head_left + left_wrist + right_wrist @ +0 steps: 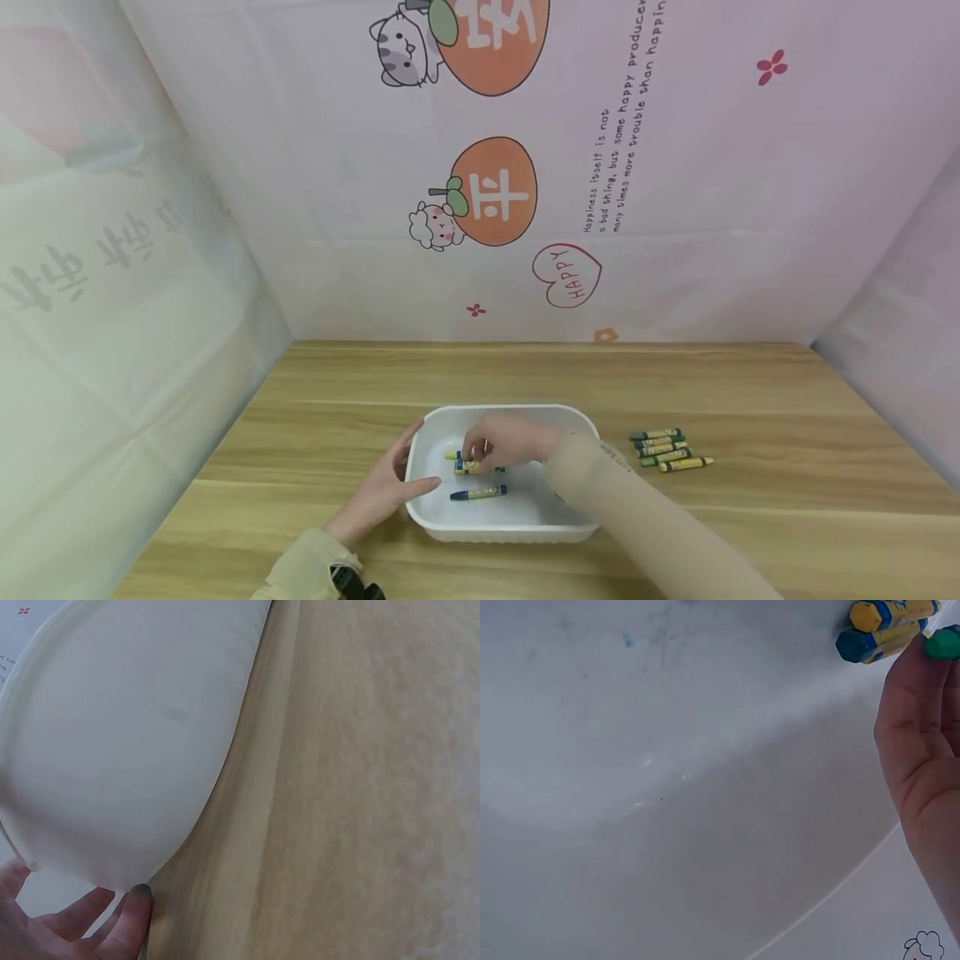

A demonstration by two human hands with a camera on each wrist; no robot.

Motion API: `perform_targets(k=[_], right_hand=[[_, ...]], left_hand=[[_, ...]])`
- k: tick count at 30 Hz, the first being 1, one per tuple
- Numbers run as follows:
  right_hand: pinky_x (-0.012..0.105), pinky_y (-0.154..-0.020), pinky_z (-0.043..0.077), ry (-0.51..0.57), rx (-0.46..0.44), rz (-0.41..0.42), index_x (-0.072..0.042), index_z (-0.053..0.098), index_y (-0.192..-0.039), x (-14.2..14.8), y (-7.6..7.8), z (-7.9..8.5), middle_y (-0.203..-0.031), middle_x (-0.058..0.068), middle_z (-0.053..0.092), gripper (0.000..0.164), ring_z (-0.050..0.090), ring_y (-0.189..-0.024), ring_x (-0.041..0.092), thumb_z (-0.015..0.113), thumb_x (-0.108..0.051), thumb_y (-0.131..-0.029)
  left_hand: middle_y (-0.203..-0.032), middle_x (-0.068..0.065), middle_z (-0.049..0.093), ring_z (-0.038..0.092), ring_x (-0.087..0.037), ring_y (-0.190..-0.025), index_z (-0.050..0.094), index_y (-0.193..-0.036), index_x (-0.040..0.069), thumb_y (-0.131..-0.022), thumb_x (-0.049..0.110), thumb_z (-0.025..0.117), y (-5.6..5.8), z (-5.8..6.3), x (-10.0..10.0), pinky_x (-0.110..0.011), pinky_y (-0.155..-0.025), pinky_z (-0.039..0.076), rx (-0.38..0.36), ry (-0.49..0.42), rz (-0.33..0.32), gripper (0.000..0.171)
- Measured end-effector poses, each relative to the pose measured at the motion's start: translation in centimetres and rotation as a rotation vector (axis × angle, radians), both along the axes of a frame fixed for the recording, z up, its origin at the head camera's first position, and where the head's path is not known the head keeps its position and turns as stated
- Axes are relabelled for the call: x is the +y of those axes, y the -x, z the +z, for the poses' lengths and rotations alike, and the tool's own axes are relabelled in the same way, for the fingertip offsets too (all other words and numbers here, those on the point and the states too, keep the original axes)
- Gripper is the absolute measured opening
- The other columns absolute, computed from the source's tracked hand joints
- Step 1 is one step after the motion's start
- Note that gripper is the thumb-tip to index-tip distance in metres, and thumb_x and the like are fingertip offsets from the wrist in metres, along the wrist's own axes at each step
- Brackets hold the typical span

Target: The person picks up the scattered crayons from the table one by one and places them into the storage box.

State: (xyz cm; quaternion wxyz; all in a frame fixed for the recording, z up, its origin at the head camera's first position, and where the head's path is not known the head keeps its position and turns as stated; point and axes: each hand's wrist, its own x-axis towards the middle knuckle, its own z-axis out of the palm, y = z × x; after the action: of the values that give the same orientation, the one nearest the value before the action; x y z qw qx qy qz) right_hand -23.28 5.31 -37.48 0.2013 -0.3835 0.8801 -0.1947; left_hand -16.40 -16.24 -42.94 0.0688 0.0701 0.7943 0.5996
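The left hand (386, 487) grips the left edge of the white plastic rectangular tray (517, 528). The right hand (513, 440) pinches 1 green-ended crayon (943, 645) inside that tray. 1 dark-blue-tipped, yellow-wrapped crayon (480, 493) lies toward the tray's near edge. Further yellow-wrapped crayons (665, 451) lie on the wood-grain bench (787, 417), beyond the tray's right edge.

Table (337, 400): wood-grain top, light brown, streaks running left to right. Directly upon it: one white tray (502, 534), rounded corners, middle; yellow-wrapped crayons (663, 450), grouped closely, right of tray, apart.
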Motion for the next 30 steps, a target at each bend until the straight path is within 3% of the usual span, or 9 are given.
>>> perform_targets(k=[6, 10, 17, 23, 30], right_hand=[[0.021, -0.071, 0.046, 0.024, -0.036, -0.033, -0.012, 0.071, -0.1, 0.1, 0.0, -0.3, -0.084, -0.005, 0.062, 0.017, 0.053, -0.077, 0.007, 0.07, -0.007, -0.084], [0.024, -0.07, 0.048, 0.052, -0.048, -0.068, -0.012, 0.07, -0.101, 0.5, 0.1, 0.3, -0.083, -0.006, 0.06, 0.017, 0.053, -0.079, 0.01, 0.069, -0.008, -0.085], [0.029, -0.076, 0.05, 0.08, -0.028, -0.06, -0.012, 0.067, -0.109, 1.9, -0.4, 3.5, -0.087, -0.007, 0.061, 0.023, 0.056, -0.086, 0.012, 0.068, -0.011, -0.086], [0.027, -0.077, 0.051, 0.16, 0.02, -0.024, -0.013, 0.067, -0.109, 4.4, -1.1, 6.2, -0.09, -0.003, 0.065, 0.024, 0.059, -0.088, 0.012, 0.068, -0.01, -0.086], [0.023, -0.078, 0.051, 0.216, 0.046, -0.024, -0.011, 0.066, -0.107, 8.0, -1.3, 6.8, -0.089, -0.003, 0.065, 0.022, 0.057, -0.085, 0.008, 0.067, -0.007, -0.086]], left_hand=[[-0.137, -0.027, 0.046, 0.051, -0.035, -0.119, 0.025, -0.15, 0.013, -0.079, 0.012, 0.075, 0.0, 0.0, 0.1, -0.034, -0.086, 0.049, 0.002, 0.027, 0.008, 0.087], [-0.135, -0.027, 0.048, 0.052, -0.036, -0.117, 0.025, -0.15, 0.014, -0.079, 0.012, 0.075, 0.0, -0.1, 0.2, -0.037, -0.087, 0.05, -0.004, 0.022, 0.017, 0.087], [-0.136, -0.027, 0.047, 0.052, -0.036, -0.118, 0.025, -0.15, 0.013, -0.079, 0.011, 0.074, -0.1, -0.1, 0.1, -0.04, -0.088, 0.049, -0.01, 0.014, 0.024, 0.086], [-0.136, -0.026, 0.048, 0.051, -0.036, -0.119, 0.026, -0.15, 0.015, -0.079, 0.012, 0.075, 0.0, -0.1, 0.2, -0.043, -0.093, 0.047, -0.013, 0.013, 0.037, 0.087], [-0.138, -0.026, 0.046, 0.05, -0.037, -0.121, 0.026, -0.15, 0.015, -0.078, 0.012, 0.076, -0.1, 0.1, 0.2, -0.044, -0.094, 0.047, -0.019, 0.022, 0.042, 0.088]])
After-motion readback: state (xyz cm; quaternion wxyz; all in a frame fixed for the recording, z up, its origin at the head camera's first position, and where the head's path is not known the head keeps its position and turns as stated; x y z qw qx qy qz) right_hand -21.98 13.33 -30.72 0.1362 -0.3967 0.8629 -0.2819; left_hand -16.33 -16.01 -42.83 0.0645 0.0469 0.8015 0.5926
